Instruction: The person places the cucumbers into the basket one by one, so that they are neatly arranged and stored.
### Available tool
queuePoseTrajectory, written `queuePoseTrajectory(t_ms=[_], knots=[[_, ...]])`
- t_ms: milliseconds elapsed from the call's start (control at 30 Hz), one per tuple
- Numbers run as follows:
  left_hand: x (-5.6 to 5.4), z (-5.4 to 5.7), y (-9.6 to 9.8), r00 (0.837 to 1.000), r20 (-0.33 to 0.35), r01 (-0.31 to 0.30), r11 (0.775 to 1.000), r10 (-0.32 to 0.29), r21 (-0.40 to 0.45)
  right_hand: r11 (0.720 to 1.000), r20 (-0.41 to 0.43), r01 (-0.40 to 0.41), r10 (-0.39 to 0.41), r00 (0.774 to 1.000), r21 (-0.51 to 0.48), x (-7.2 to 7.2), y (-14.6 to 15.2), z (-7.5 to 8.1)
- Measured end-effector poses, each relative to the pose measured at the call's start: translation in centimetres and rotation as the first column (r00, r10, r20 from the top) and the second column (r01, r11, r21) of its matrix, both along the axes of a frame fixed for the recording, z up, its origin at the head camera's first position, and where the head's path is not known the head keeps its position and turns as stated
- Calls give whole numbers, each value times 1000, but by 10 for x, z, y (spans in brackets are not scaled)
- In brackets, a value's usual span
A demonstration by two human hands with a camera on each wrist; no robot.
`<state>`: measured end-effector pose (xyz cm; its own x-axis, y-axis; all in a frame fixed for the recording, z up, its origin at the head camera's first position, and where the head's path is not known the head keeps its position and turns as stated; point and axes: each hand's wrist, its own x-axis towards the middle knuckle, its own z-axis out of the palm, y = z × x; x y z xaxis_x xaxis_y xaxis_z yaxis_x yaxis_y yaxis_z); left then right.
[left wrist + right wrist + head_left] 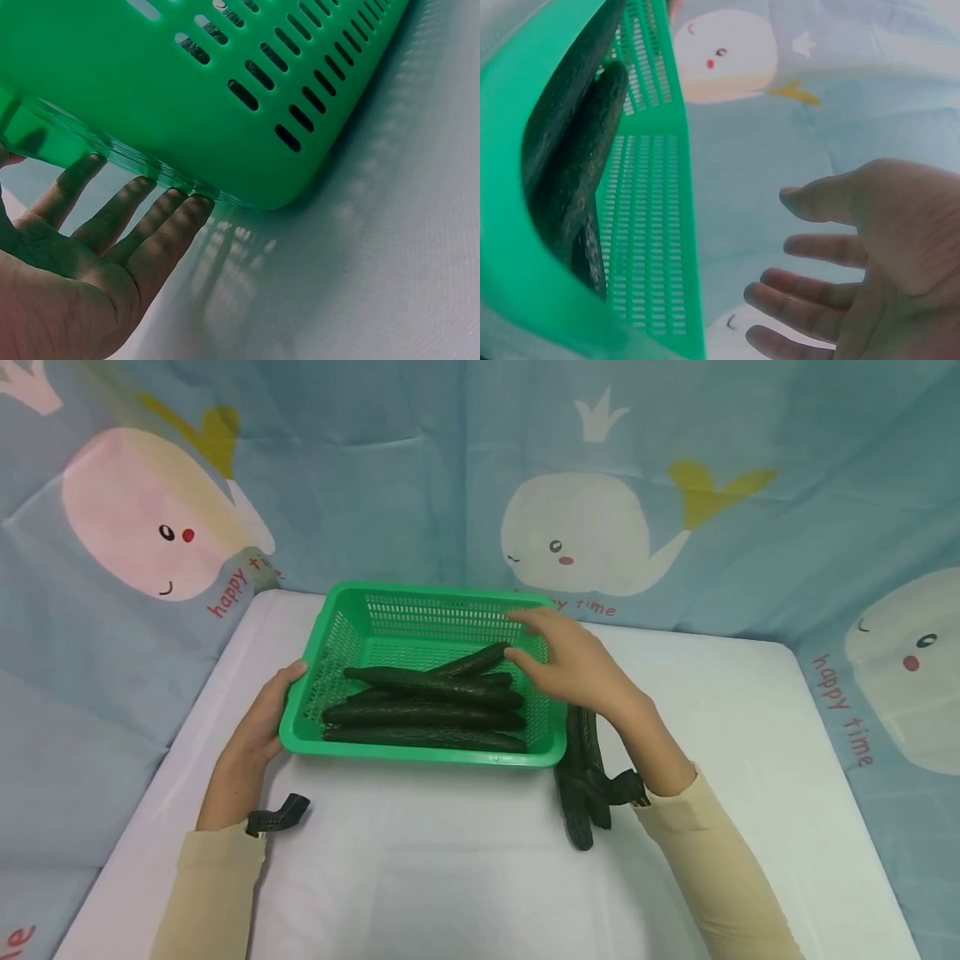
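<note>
A green plastic basket [420, 758] with slotted walls holds several dark green cucumbers [423, 714], lying mostly lengthwise toward its front. At its left end, my left hand [262, 714] grips the rim, thumb on top. The left wrist view shows that hand's [97, 247] fingertips against the rim's underside, fingers nearly straight. Over the basket's right end hovers my right hand [573, 660], thumb and fingers spread with nothing between them. Seen from the right wrist, the hand [855, 262] is empty, beside the basket's wall [649, 240]. More cucumbers [576, 814] lie outside the basket, partly hidden under the right wrist.
A white cloth [450, 860] covers the table. Behind and at both sides hangs a blue curtain [420, 485] printed with whales, close to the basket's back rim. Small black devices [281, 814] are strapped to both wrists.
</note>
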<state>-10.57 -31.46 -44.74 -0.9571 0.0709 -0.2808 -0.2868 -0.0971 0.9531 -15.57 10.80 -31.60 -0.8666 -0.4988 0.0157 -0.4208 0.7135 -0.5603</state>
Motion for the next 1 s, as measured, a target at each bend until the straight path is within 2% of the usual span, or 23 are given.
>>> queuePoseTrajectory(t_ms=[167,300,533,700,1000], knots=[[-2,-2,0,1000,-6,-3,1000,3,9,999,8,44,-44,999,-24,4,15,-4],[0,-1,0,1000,4,-4,1000,4,-17,996,8,71,-71,997,-54,8,25,-11],[1,-1,-1,1000,13,3,999,-2,-46,984,-50,142,-148,988,-107,16,41,-21],[-1,-1,-1,1000,6,16,1000,-15,-23,976,-23,167,-171,985,-138,20,51,-28],[-1,-3,1,1000,-11,19,1000,-19,-14,967,8,216,-217,976,-136,30,67,-46]])
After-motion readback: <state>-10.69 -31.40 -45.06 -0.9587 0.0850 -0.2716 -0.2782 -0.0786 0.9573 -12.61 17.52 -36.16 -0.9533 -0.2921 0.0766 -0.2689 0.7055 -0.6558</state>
